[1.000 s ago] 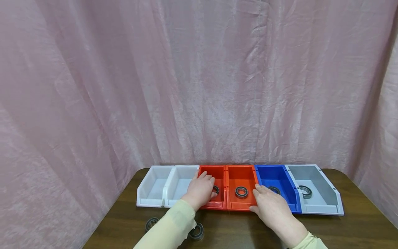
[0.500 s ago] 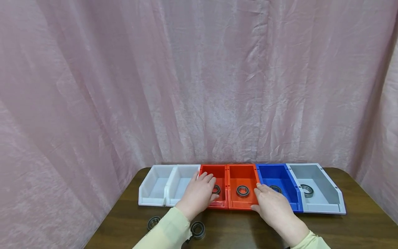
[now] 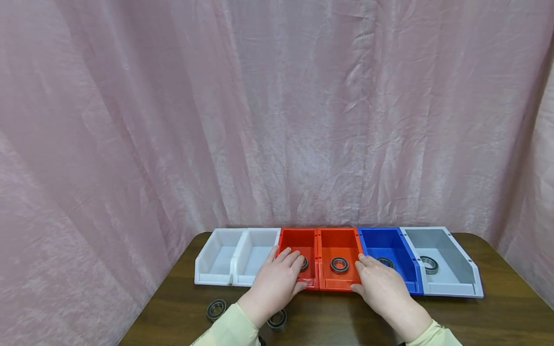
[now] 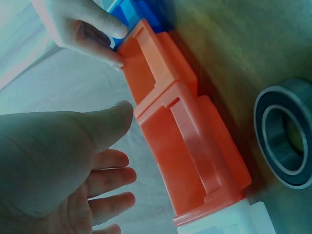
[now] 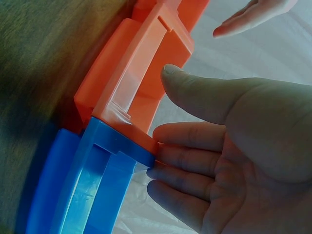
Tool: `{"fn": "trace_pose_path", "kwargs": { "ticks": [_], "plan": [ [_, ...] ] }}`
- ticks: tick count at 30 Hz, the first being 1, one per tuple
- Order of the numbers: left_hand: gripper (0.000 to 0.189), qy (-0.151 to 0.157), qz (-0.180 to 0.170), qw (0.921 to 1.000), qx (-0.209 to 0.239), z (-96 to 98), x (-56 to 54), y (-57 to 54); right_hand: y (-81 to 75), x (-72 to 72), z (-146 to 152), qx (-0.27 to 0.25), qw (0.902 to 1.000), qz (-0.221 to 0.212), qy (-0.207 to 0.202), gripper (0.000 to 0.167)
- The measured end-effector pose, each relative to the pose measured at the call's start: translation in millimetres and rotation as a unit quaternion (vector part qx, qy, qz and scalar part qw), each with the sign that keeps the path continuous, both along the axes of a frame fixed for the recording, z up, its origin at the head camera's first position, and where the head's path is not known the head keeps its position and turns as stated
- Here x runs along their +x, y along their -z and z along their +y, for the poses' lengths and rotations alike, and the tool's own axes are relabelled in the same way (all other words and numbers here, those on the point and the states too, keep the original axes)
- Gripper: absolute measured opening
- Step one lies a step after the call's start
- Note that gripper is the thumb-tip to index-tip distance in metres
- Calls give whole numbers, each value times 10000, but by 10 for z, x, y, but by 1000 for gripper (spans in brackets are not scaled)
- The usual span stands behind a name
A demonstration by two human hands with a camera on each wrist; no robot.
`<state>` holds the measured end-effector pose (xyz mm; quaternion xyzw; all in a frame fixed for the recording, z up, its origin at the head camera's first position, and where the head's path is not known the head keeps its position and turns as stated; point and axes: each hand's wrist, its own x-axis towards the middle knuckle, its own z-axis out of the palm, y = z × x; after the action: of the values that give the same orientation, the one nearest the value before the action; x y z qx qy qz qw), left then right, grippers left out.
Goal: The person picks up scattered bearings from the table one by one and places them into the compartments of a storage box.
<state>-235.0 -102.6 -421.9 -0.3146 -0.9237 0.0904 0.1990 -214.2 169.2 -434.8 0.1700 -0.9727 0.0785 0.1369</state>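
Observation:
My left hand [image 3: 278,281] hovers above the front of the red bin [image 3: 300,235], its fingers loosely extended and nothing held. Part of a ball bearing [image 3: 305,264] shows past its fingers inside that bin. Fingertips of my right hand [image 3: 384,286] touch the rim between the orange-red bin [image 3: 339,240] and the blue bin [image 3: 378,235]; the right wrist view shows these fingers nearly straight. A bearing [image 3: 339,265] lies flat in the orange-red bin. Another bearing [image 3: 385,262], partly hidden by the right hand, is in the blue bin.
Two white bins [image 3: 218,278] stand at the row's left end. The grey bin [image 3: 450,288] at the right end holds a bearing [image 3: 429,265]. Two more bearings lie on the wooden table [image 3: 173,307] in front: one bearing [image 3: 216,310] leftmost, one bearing [image 4: 285,132] by the left wrist.
My left hand has drawn back slightly toward the front of the red bin. The right hand keeps its place at the orange-red and blue bins. The whole view has shifted a little.

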Motion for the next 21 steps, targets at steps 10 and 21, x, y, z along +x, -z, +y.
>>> {"fn": "trace_pose_path", "kwargs": {
  "ticks": [10,21],
  "plan": [
    [63,47,50,9997,-246,-129,203,90,3,-15,13,35,10000,-30,25,59],
    [65,141,-149,9995,-232,-270,381,212,7,-13,16,55,9999,-97,49,59]
  ]
}}
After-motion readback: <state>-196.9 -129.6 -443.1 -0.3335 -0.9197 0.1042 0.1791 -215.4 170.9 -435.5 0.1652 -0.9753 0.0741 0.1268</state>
